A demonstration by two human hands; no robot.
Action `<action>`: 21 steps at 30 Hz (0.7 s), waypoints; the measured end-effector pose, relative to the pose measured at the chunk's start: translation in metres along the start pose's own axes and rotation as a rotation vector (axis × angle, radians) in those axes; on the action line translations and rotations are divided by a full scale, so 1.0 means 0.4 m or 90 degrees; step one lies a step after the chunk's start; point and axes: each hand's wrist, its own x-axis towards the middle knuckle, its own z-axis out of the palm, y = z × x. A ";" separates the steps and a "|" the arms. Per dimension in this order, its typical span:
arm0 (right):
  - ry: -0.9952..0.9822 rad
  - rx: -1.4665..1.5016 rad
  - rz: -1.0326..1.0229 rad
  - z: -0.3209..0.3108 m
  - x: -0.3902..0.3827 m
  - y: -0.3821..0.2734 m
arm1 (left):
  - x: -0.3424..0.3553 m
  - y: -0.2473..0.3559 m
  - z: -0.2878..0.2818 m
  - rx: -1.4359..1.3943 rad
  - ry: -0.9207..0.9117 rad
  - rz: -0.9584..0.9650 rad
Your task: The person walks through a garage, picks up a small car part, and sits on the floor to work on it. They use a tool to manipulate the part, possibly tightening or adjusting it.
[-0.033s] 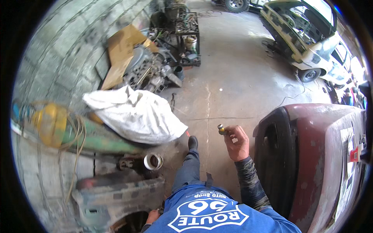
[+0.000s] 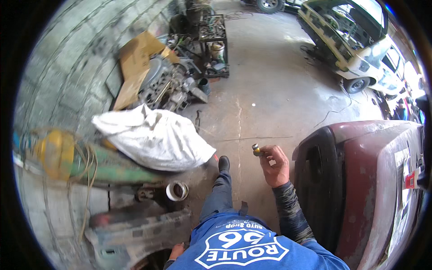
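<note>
The right hand [image 2: 276, 167] is held out over the floor [image 2: 254, 119], fingers [image 2: 271, 150] pinching a small cylinder [image 2: 257, 150], yellowish with a pale top, between the white sack [image 2: 153, 139] and the red bodywork [image 2: 360, 184]. The left hand [image 2: 177, 250] hangs low beside the blue shirt [image 2: 243, 245]; from here I can't tell whether its fingers grip anything.

We list cool, whitish light, brightest at upper right, glare washing out patches around the pale car [image 2: 381, 68], with dark shadow beneath it. We find the lower left dimmer, the block wall [image 2: 67, 85] softly blurred, straight edges bowed, the fisheye rim fading to black
</note>
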 end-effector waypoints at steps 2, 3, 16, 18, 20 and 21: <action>0.012 -0.013 0.010 0.003 0.137 0.033 | 0.189 0.082 -0.113 0.188 0.024 0.147; 0.020 -0.025 0.029 0.009 0.180 0.046 | 0.261 0.133 -0.166 0.095 0.015 0.051; 0.182 -0.119 0.168 -0.059 0.808 0.314 | 1.061 1.823 -0.972 -0.296 0.126 0.386; 0.190 -0.105 0.169 -0.070 0.913 0.400 | 1.122 2.043 -1.021 -0.252 0.101 0.412; 0.193 -0.033 0.168 -0.081 1.039 0.507 | 1.215 2.186 -1.057 -0.283 0.105 0.424; 0.192 0.002 0.170 -0.086 1.113 0.565 | 1.278 2.242 -1.064 -0.326 0.100 0.469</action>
